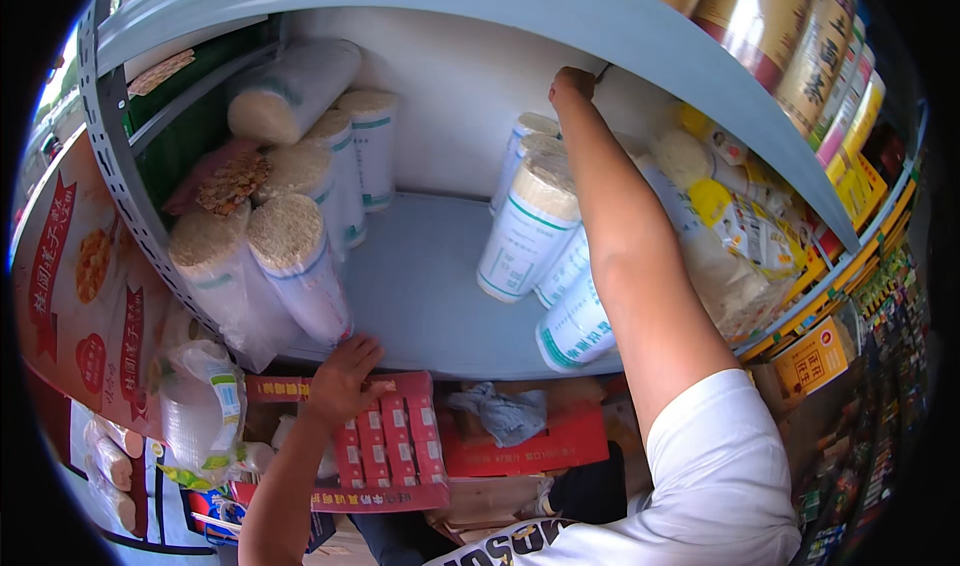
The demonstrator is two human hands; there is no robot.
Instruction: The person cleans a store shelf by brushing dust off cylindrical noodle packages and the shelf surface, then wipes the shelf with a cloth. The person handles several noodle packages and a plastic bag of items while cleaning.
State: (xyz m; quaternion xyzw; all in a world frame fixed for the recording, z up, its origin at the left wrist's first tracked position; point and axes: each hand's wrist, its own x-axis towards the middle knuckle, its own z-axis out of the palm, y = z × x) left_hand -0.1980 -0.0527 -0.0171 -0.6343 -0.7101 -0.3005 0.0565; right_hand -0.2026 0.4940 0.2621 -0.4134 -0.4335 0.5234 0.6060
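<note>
Head view: the wrapped cylindrical packs stand upright on the shelf, nearer to us than our right hand and partly behind its forearm. The rearmost pack of that group is just below that hand and to its left. We judge the step in hand to be a deep reach past these packs. To do it well, we should hold the forearm high enough to clear their tops, since tall, narrow packs like these probably tip easily, and draw back along the same line without swinging the elbow sideways.

Our right arm is stretched nearly straight, from the white sleeve to the back wall, under the shelf's upper beam. The right hand's fingers are curled in; we cannot tell whether they clasp anything.

Our left hand is palm down at the shelf's front edge, fingers loosely apart and clasping nothing that we can see. Just beyond its fingertips is the base of another wrapped pack, slightly tilted. Below and to the right of this hand is a red display box; farther right, a grey cloth.
</note>
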